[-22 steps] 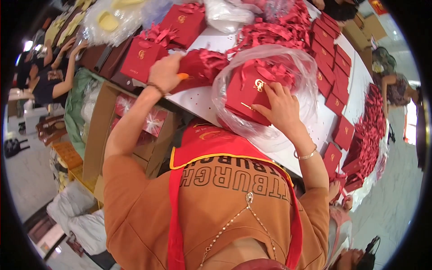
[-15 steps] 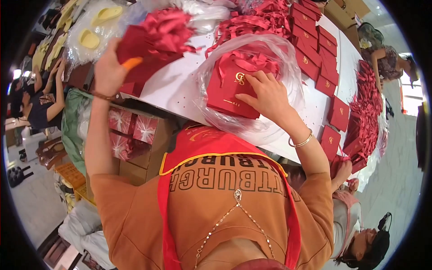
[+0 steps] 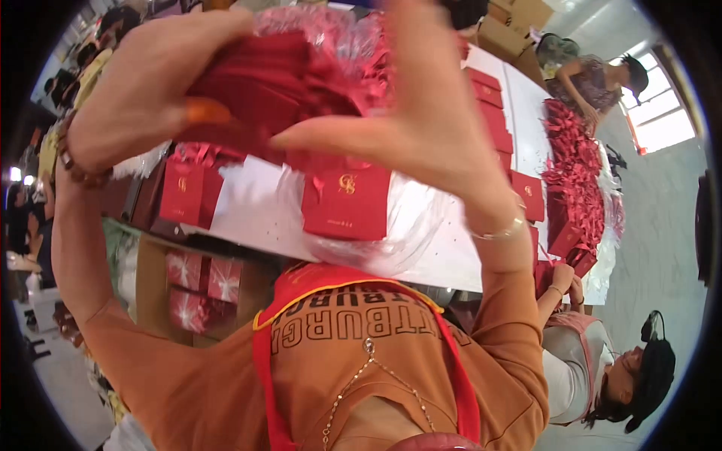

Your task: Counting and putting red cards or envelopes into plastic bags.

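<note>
My left hand, with something orange on its thumb, is raised at the upper left. It grips a bundle of red paper gift bags, blurred by motion. My right hand is lifted beside the bundle, thumb and fingers spread wide, and its fingertips run out of view at the top. It holds nothing that I can see. Below the hands, a red gift bag with a gold emblem lies on a clear plastic bag at the white table's near edge.
Another red gift bag stands at the table's left. A carton below holds wrapped red packs. Red bags and ribboned bundles line the right side. One person works near right, another far right.
My right hand has left the bag in the plastic and risen toward the bundle. My left hand, holding the bundle, has come up closer to the camera. The plastic now lies lower around the bag.
</note>
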Demonstrator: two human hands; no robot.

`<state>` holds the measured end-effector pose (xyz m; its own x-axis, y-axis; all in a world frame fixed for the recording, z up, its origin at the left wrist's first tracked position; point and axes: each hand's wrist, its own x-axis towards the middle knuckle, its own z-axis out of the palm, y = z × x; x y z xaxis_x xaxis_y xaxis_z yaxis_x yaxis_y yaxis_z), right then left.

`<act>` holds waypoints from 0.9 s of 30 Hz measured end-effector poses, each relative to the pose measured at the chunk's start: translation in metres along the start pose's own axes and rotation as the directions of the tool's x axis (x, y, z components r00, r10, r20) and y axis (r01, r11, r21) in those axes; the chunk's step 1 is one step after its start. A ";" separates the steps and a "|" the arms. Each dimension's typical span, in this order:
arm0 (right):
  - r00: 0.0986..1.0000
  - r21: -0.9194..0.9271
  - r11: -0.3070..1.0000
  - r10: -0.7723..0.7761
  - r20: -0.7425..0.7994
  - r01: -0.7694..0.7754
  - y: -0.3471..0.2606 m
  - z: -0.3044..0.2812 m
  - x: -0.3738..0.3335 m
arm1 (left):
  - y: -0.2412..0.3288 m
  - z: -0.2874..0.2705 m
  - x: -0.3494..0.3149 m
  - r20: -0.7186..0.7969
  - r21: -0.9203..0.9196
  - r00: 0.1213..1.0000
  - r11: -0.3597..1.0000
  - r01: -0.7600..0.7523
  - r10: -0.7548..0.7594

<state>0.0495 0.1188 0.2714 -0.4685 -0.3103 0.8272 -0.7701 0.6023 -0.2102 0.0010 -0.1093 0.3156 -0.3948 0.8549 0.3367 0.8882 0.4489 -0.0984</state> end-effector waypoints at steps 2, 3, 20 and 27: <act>0.989 0.230 0.966 0.093 0.113 -0.117 0.004 0.028 0.001 | 0.013 -0.018 0.026 0.186 0.015 0.981 0.998 -0.064 0.060; 0.961 0.267 0.935 0.182 0.208 -0.235 0.004 0.024 0.002 | 0.015 -0.020 0.031 0.174 0.033 0.982 0.997 -0.073 0.066; 0.806 0.902 0.209 0.554 0.209 -0.378 0.032 0.027 0.003 | -0.007 0.040 -0.006 -0.554 -0.787 0.456 0.617 -0.011 -0.697; 0.828 0.882 0.348 0.555 0.079 -0.317 0.000 0.031 0.014 | -0.030 0.079 -0.033 0.093 -0.906 0.606 -0.319 -0.277 -0.790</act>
<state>0.0298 0.0913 0.2670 -0.8495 0.0190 0.5273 -0.5013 -0.3409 -0.7953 -0.0313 -0.1309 0.2334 -0.9629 0.1870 0.1948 0.0396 -0.6161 0.7867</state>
